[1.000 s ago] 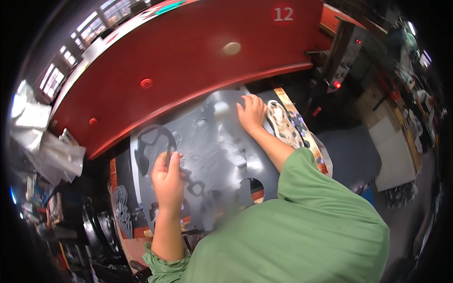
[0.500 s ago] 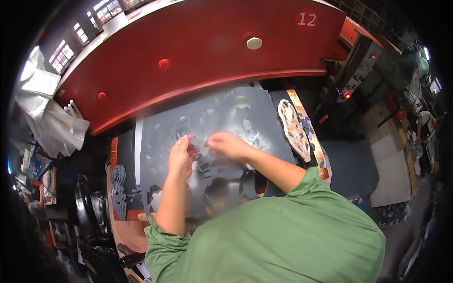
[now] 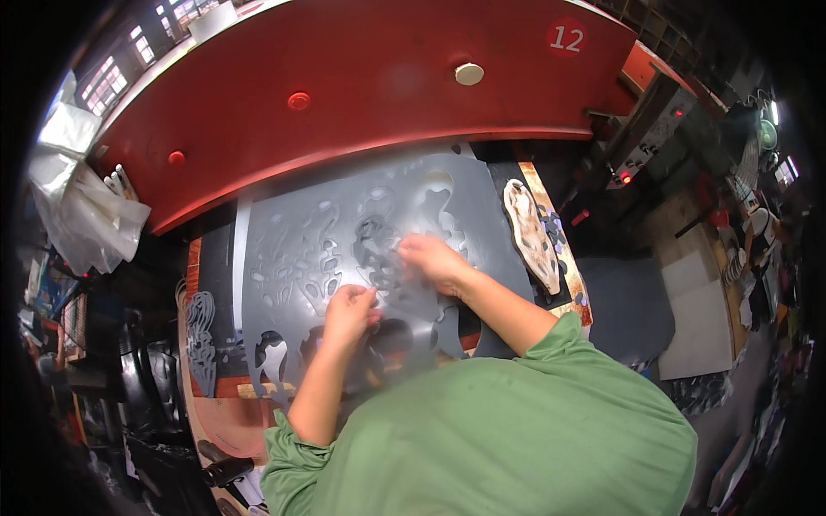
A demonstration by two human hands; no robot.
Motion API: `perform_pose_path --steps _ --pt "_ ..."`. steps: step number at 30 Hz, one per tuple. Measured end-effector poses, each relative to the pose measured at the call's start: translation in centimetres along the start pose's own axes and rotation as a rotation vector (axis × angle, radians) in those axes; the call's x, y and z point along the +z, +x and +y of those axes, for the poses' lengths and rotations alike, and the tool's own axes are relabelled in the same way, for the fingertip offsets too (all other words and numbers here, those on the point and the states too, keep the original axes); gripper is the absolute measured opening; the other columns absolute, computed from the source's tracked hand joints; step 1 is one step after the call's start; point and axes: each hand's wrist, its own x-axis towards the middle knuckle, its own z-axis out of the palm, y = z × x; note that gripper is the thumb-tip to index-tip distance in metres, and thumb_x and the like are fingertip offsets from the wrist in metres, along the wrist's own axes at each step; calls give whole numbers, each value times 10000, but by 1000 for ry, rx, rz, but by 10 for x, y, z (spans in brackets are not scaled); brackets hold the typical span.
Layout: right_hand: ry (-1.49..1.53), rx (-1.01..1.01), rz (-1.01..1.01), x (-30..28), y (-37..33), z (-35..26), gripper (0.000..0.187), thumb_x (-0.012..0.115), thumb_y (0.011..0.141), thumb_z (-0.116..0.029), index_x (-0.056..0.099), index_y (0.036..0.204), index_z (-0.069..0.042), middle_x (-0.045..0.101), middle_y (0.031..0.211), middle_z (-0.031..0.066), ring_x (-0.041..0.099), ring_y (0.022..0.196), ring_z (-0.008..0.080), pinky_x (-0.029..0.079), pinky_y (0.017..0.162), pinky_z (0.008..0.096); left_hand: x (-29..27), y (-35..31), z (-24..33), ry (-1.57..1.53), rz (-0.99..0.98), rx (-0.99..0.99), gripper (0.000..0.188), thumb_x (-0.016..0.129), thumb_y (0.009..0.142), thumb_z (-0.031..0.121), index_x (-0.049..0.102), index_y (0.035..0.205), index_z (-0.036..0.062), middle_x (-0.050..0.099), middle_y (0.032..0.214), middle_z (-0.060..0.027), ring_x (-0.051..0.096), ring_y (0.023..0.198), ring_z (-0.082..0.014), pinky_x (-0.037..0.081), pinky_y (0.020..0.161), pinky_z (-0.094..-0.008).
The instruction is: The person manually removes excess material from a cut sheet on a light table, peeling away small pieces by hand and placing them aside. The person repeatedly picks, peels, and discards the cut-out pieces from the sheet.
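A large dark grey sheet with many cut-out shapes and holes lies on the work table under the red machine. My left hand hovers over the sheet's near middle, thumb and fingers pinched together; whatever they may hold is too small to make out. Farther up and to the right, my right hand is closed at the cut shapes, its fingertips blurred against the sheet. Beside the sheet's right edge lies a pale, long cutting die with dark openings.
The red machine beam spans the far side, with a red button and a white knob. Grey cut pieces are piled at the left. A control panel stands at right, above dark sheets. Clear plastic bags hang at left.
My left hand has moved nearer to me and slightly right. My right hand has shifted a little to the right, and the two hands are farther apart.
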Motion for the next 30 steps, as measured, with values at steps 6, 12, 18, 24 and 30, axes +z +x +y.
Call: perform_pose_path --steps 6,12,18,24,30 --pt "-13 -10 13 -3 -3 7 154 532 933 -141 580 1000 -11 562 771 30 550 700 121 491 655 263 8 28 -6 66 216 145 438 635 880 202 478 1197 -57 557 1076 -168 610 834 -202 512 681 -297" --pt "-50 80 6 -9 -4 11 248 567 905 -142 579 1112 -7 590 874 32 562 764 123 480 654 264 11 63 12 926 512 385 478 709 782 239 547 1164 3 554 1145 -184 545 1063 -355 460 881 -432" --pt "-602 -127 126 -2 -14 8 402 616 871 -200 527 1215 -13 570 1037 117 559 939 219 468 807 333 12 82 4 947 528 507 376 753 732 210 571 1017 44 622 1010 -152 604 938 -327 482 780 -431" --pt "-1132 -879 516 18 -14 -13 651 743 716 -211 491 1296 -54 480 1266 167 450 1173 356 356 1007 440 -2 82 -2 812 445 828 326 682 770 115 556 1049 1 625 987 -211 609 924 -387 488 794 -444" --pt "-1291 -995 213 32 11 -41 448 675 807 -245 574 1207 -71 554 1244 115 493 1162 325 378 985 435 6 41 19 652 390 982 261 659 782 91 603 1025 14 653 942 -167 621 864 -370 500 752 -420"
